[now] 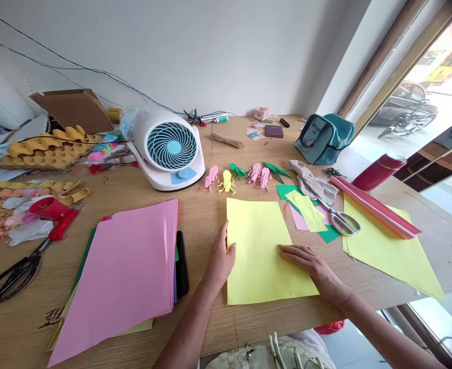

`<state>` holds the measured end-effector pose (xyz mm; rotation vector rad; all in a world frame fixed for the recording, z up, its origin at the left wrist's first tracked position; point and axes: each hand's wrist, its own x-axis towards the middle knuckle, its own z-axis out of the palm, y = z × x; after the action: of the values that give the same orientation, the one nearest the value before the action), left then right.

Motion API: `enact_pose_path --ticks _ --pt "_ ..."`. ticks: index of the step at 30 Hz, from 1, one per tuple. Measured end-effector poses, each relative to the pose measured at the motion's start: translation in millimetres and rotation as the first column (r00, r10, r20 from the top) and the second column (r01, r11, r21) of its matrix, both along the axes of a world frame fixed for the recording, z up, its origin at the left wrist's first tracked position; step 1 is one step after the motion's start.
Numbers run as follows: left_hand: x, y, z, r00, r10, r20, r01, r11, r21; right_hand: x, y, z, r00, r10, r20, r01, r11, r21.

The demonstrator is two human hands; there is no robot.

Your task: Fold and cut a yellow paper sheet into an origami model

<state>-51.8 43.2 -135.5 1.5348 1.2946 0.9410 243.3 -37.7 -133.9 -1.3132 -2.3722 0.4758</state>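
A sheet of yellow paper lies flat on the wooden table in front of me. My left hand stands on its side at the sheet's left edge, thumb and index finger apart and touching that edge. Across the sheet's right side my right hand rests palm down, its fingers stretched out. Beyond the sheet sit folded paper figures: a yellow one, a pink one and several other pink and green ones.
Left lies a stack of pink paper beside a black phone; black-handled scissors are farther left. A fan stands behind. Right are paper scraps, grey scissors, a paper roll, a red bottle and a teal bag.
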Motion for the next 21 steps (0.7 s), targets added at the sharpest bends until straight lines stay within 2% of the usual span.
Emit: enact_pose_path --ticks 4,12,17,19,21 --pt "-2 -2 1.8 0.999 -0.032 -0.002 0.032 0.998 0.047 3 0 1.5 0.999 -0.023 -0.047 0.023 1.0 0.001" --pt "-12 4 -1.6 0.997 -0.045 0.06 0.05 0.996 -0.076 1 4 5.5 0.991 -0.053 -0.121 0.048 0.998 -0.045" --pt "-22 6 2.0 0.989 -0.149 -0.009 0.147 0.984 -0.105 4 7 5.8 0.948 -0.023 -0.318 0.001 0.998 -0.07" --pt "-26 5 5.0 0.976 -0.207 -0.062 0.202 0.977 -0.075 3 7 3.0 0.916 -0.13 -0.38 0.096 0.99 -0.105" --pt "-29 3 9.1 0.961 -0.241 -0.139 0.244 0.97 0.003 2 6 -1.0 0.863 -0.325 -0.388 0.278 0.945 -0.174"
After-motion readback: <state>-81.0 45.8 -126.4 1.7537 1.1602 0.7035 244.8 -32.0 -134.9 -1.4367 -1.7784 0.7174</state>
